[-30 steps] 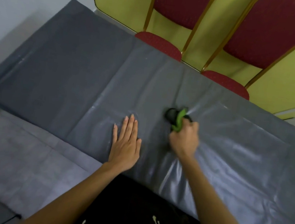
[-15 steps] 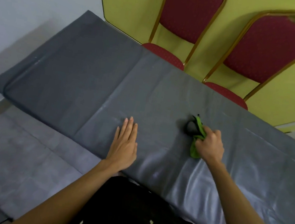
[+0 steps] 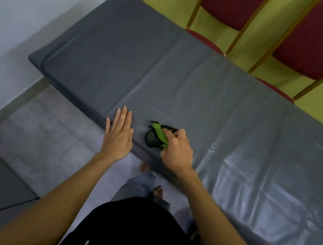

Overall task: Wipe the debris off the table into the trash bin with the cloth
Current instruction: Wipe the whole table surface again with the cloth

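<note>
At table centre in the head view, near the front edge, the right hand (image 3: 176, 150) is closing its fingers around a bunched cloth (image 3: 158, 135), green and black, pressing it down on the grey plastic-covered table (image 3: 238, 121). Cloth is sitting at roughly 11 o'clock from the right hand's knuckles, part of it hidden under the fingers. Left hand (image 3: 118, 135) is lying flat at 9 o'clock from the cloth, fingers straight and together, palm down on the table edge, holding nothing; a small gap is showing between it and the cloth. Table cover is looking glossy and wrinkled toward 3 o'clock, darker and matte toward 10 o'clock. No debris is resolving on the surface; frame is soft with motion blur. No trash bin is showing. No brand, label or readable writing anywhere; only white line-art on the person's black shirt (image 3: 133, 231) at 6 o'clock, not legible. Two red-cushioned chairs with gold frames, near chair (image 3: 207, 40) and far-right chair (image 3: 313, 35), are standing at 12 to 1 o'clock behind the table against a yellow-green wall (image 3: 171, 3). Grey floor (image 3: 42, 138) is showing at 8 o'clock, bare toes just under the table edge.
</note>
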`<action>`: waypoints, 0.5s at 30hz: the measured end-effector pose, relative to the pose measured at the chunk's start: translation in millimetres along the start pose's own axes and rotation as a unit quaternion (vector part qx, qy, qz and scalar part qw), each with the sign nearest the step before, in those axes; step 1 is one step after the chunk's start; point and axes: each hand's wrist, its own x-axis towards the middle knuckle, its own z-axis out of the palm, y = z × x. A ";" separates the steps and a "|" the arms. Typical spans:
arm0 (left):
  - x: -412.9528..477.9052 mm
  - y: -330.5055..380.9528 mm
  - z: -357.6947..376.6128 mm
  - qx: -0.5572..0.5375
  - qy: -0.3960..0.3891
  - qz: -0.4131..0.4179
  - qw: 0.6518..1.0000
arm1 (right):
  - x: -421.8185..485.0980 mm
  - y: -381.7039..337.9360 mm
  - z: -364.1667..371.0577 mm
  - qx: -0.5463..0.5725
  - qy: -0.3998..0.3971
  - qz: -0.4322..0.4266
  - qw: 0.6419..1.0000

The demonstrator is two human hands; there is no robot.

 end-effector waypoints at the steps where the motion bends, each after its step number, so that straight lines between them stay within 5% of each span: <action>1: 0.1 0.6 1.8 -0.002 0.002 -0.003 1.000 | -2.2 16.5 -4.7 -0.001 0.015 0.023 1.000; 10: 0.2 -1.9 12.0 0.003 0.020 -0.001 1.000 | -29.1 129.4 -57.5 -0.012 0.158 0.329 0.931; 15: 2.6 3.0 10.1 0.010 0.007 -0.009 1.000 | -17.9 40.1 -8.3 0.043 0.169 0.276 0.945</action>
